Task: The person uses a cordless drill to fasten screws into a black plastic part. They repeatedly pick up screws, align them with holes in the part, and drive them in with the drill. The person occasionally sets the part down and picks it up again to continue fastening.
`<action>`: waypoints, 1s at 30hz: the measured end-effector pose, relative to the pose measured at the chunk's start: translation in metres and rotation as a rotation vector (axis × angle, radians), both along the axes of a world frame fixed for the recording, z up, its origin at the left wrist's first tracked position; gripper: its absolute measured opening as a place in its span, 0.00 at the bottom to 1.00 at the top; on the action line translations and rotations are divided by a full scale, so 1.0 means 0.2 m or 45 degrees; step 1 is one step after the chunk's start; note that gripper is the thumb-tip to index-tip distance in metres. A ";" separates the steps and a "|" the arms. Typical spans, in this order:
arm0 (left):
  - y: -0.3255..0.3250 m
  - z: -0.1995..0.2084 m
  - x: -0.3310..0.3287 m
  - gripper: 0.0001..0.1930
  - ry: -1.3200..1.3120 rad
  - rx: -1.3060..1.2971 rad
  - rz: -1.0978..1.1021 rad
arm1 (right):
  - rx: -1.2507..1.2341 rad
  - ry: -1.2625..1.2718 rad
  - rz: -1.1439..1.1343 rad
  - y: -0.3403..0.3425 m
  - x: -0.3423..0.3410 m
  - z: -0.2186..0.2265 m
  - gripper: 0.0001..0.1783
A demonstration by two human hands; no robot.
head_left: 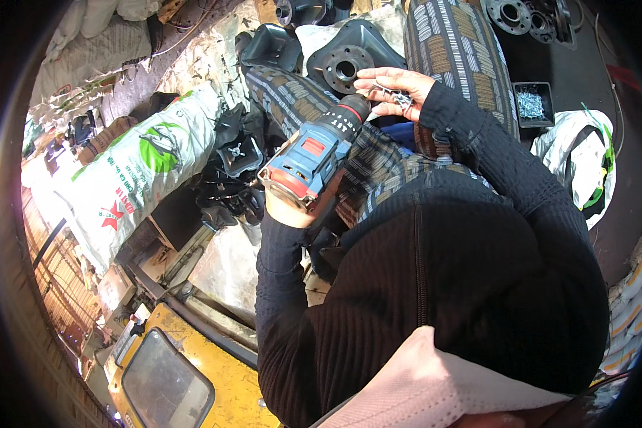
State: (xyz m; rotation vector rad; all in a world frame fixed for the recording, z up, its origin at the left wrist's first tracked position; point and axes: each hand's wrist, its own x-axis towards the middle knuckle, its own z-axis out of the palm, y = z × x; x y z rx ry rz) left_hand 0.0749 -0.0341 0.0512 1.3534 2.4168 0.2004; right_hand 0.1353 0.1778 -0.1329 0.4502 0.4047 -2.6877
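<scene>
My left hand (pixel 284 208) grips the handle of a blue and red cordless drill (pixel 317 153), its black chuck pointing up toward a black plastic base with a round metal flange (pixel 346 65). My right hand (pixel 392 89) is closed on several small metal screws (pixel 396 95), right next to the drill's chuck and just below the flange. The base rests between my knees, which are in patterned trousers.
A white and green sack (pixel 146 167) lies at the left beside a pile of black plastic parts (pixel 232 178). A small black tray of screws (pixel 531 103) sits at the right, with more flanges (pixel 510 14) above. A yellow machine (pixel 167 371) is at the lower left.
</scene>
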 end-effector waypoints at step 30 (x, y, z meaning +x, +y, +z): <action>-0.01 -0.05 -0.02 0.16 -0.099 0.043 0.017 | -0.025 -0.375 0.126 -0.06 0.00 0.02 0.10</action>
